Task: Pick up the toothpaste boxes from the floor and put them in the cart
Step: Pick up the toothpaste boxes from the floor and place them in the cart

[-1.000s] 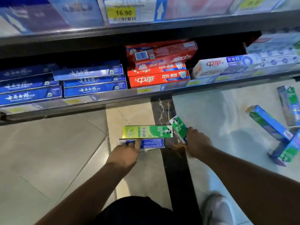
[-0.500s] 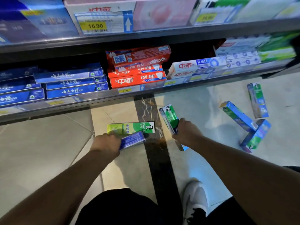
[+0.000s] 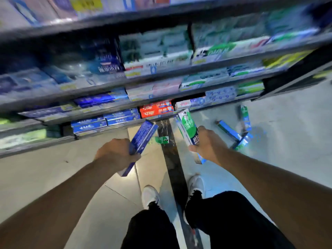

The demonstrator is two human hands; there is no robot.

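My left hand (image 3: 116,154) grips a blue toothpaste box (image 3: 142,139) lifted off the floor, tilted up to the right. My right hand (image 3: 209,144) grips a green and white toothpaste box (image 3: 188,128), also in the air and pointing towards the shelves. Between the two hands a green box (image 3: 161,140) lies on the floor, partly hidden behind the blue one. Three more boxes lie on the floor to the right: a blue one (image 3: 228,129), a green and blue one (image 3: 245,118) and another (image 3: 243,141) beside them. No cart is in view.
Stocked shelves (image 3: 161,72) of toothpaste rise in front of me, blurred by motion. A dark stripe (image 3: 175,164) runs across the tiled floor between my white shoes (image 3: 150,195). My legs in dark trousers fill the bottom of the view.
Both hands have lifted their boxes off the floor and the camera has risen, showing more shelves. The green box stayed on the floor.
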